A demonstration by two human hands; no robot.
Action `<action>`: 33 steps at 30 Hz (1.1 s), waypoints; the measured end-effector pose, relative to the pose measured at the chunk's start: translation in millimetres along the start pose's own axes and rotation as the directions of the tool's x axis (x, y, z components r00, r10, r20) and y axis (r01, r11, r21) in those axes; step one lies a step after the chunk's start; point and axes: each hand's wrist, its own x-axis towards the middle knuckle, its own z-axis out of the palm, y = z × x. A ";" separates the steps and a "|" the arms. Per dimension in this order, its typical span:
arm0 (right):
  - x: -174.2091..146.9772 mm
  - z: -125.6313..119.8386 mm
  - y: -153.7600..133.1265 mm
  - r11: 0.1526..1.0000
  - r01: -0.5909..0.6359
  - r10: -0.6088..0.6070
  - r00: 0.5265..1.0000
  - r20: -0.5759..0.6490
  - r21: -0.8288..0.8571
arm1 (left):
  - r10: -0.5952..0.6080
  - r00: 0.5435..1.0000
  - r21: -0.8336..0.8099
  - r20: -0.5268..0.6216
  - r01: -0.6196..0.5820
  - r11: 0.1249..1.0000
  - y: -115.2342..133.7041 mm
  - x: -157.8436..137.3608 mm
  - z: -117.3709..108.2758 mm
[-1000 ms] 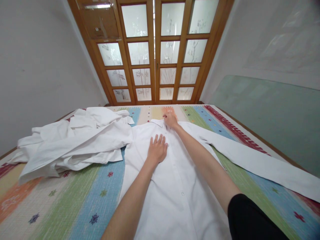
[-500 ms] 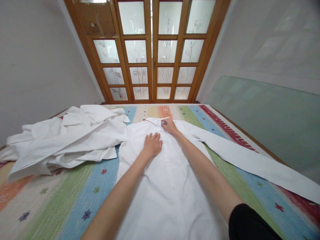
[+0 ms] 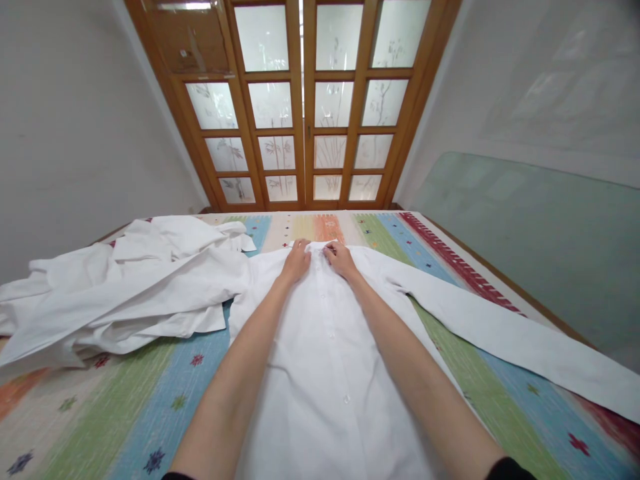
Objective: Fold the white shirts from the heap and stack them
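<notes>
A white button-up shirt [image 3: 310, 373] lies front side up before me, its buttons running down the middle. One long sleeve [image 3: 490, 327] stretches out to the right. At the left side of the collar, my left hand [image 3: 297, 260] has its fingers closed on the fabric. Just across the front opening, my right hand [image 3: 341, 259] pinches the collar's right side. The fingertips of both hands partly cover the collar. To the left, a loose heap of white cloth [image 3: 135, 287] lies against the shirt's shoulder, hiding where the left sleeve goes.
A striped, multicoloured cover [image 3: 140, 393] spreads under the shirt. Wooden doors with glass panes [image 3: 306, 107] stand beyond its far edge. A pale green panel [image 3: 525, 227] leans along the right wall, and a plain wall [image 3: 75, 120] rises at the left.
My left hand has moved up from the chest of the shirt to the collar and closed on it. My right hand stays at the collar. The view has shifted slightly.
</notes>
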 end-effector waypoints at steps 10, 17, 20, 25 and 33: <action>1.6 2.4 5.0 0.980 -0.098 0.090 0.995 0.053 0.171 | -0.092 0.990 0.148 0.110 0.076 0.986 5.9 4.5 14.5; 1.4 2.6 0.3 0.991 -0.024 0.019 0.999 0.042 0.128 | -0.095 0.995 0.031 0.039 0.094 0.995 4.9 2.0 12.1; 1.0 1.6 -4.0 0.995 0.074 -0.076 0.997 0.019 0.070 | -0.101 0.995 -0.150 0.011 0.102 0.984 0.0 4.7 13.7; -2.2 -0.7 -13.2 0.986 0.162 -0.163 0.985 0.062 0.030 | -0.146 0.989 -0.306 -0.016 0.135 0.943 -5.0 11.3 19.2; -5.8 0.4 -16.2 0.984 0.175 -0.173 0.983 0.062 -0.022 | -0.181 0.983 -0.530 0.025 0.167 0.831 -7.6 13.7 22.4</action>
